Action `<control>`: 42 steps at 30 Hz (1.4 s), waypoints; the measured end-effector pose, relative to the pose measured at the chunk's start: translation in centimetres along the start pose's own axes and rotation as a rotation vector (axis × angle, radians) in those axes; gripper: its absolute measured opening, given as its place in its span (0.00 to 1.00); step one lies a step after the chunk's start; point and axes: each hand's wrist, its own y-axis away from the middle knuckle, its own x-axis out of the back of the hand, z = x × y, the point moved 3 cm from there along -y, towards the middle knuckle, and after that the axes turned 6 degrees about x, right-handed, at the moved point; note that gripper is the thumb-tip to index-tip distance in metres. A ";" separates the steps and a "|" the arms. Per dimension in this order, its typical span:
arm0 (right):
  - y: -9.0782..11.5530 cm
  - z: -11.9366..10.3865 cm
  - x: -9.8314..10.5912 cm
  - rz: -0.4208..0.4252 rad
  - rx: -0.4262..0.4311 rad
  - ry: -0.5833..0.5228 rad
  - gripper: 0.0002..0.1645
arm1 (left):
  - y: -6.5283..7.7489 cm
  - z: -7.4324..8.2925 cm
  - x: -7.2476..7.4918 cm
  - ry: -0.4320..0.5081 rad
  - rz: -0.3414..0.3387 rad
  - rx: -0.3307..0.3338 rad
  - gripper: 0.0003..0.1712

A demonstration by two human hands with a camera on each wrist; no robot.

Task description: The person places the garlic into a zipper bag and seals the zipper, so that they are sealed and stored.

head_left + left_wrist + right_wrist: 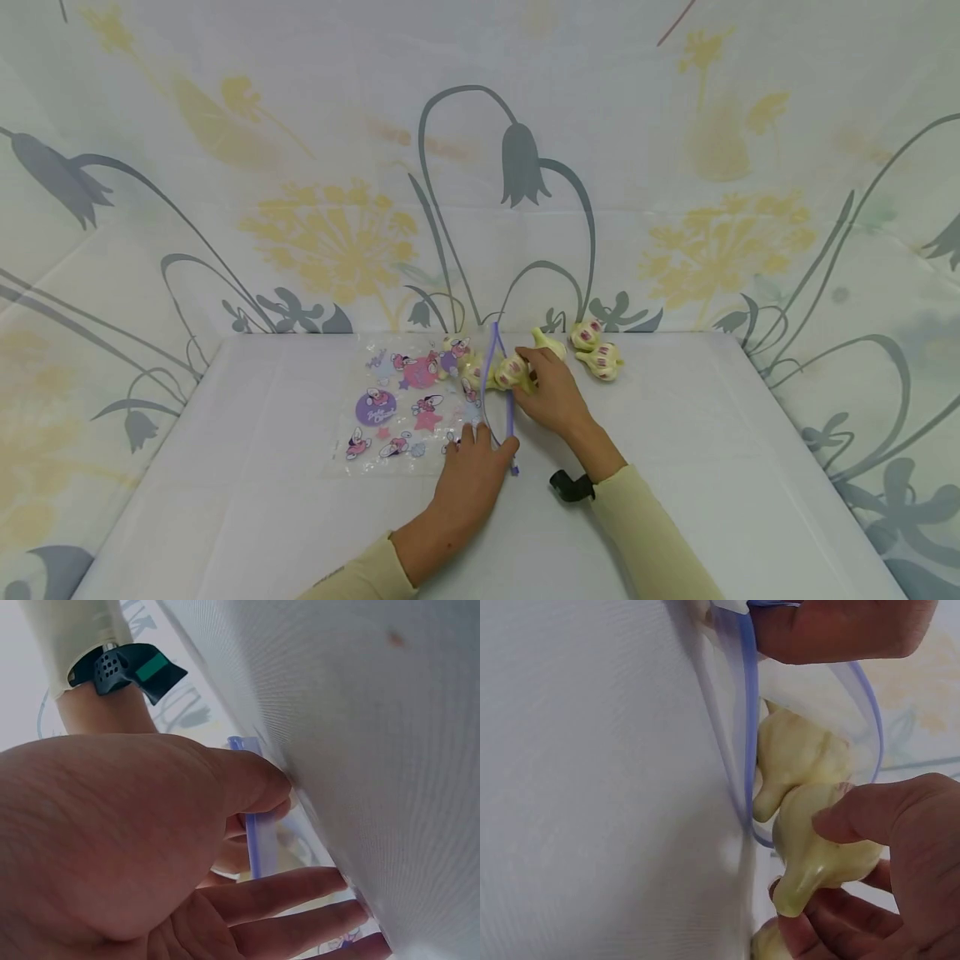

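A clear zip bag (pixel 375 408) with cartoon prints and a purple zip edge lies flat, its mouth held apart toward the right. My left hand (pixel 468 475) rests over the bag's near side, pinching the zip edge (pixel 261 847) between thumb and forefinger while the other fingers stretch out. A garlic bulb (pixel 810 840) is gripped between the thumb and fingers of my right hand (pixel 551 392), right at the bag's mouth. Inside the bag another garlic bulb (pixel 799 746) shows through the plastic, close against the held one.
Just beyond my right hand lies a pale garlic bulb (pixel 549 342). Two more garlic bulbs, a farther one (pixel 585 335) and a nearer one (pixel 602 362), sit to its right near the table's back edge. Behind the white table (pixel 247 417) hangs a flower-patterned cloth (pixel 337 108).
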 end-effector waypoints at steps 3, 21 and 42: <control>0.0 0.1 -0.1 -0.009 0.001 -0.001 0.37 | -0.1 0.0 0.0 0.018 -0.033 0.004 0.18; 0.1 -0.3 -0.9 -0.115 0.066 -0.017 0.37 | -0.1 0.0 0.0 -0.044 0.039 -0.049 0.15; 0.0 0.1 -1.7 -0.129 0.105 -0.129 0.33 | 0.0 0.0 0.0 -0.077 0.079 -0.057 0.15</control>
